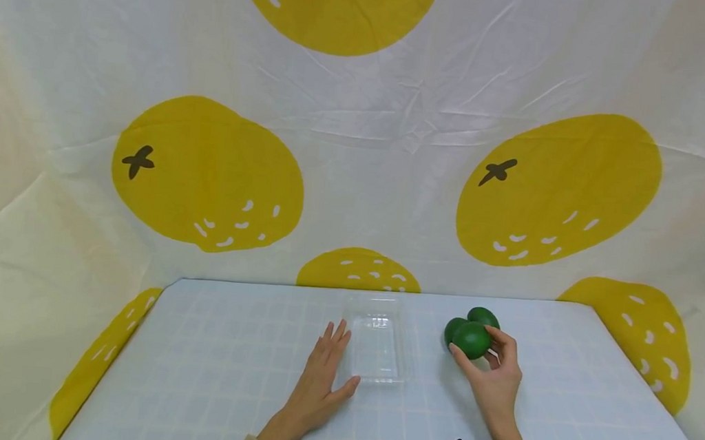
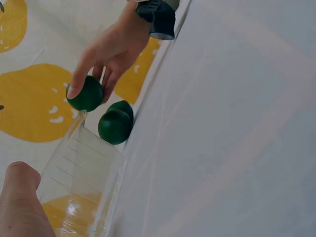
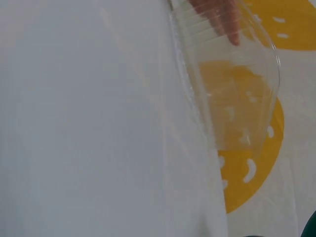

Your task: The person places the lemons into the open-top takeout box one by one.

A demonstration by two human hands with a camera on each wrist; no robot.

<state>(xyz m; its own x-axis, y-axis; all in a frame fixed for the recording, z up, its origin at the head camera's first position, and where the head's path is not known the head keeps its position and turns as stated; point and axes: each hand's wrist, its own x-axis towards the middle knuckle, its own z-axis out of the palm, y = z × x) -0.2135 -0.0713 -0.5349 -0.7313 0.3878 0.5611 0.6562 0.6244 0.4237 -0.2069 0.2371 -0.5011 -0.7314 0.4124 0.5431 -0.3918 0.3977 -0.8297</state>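
While left grip [image 1: 319,376] spreads beside tray [image 1: 375,349], right grip [image 1: 497,385] pinches fruit [image 1: 471,340] near two others [image 1: 484,317].

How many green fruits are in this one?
3: the front green fruit, held in the right hand; and behind it on the table, the left green fruit and the back green fruit. None seems fully hidden.
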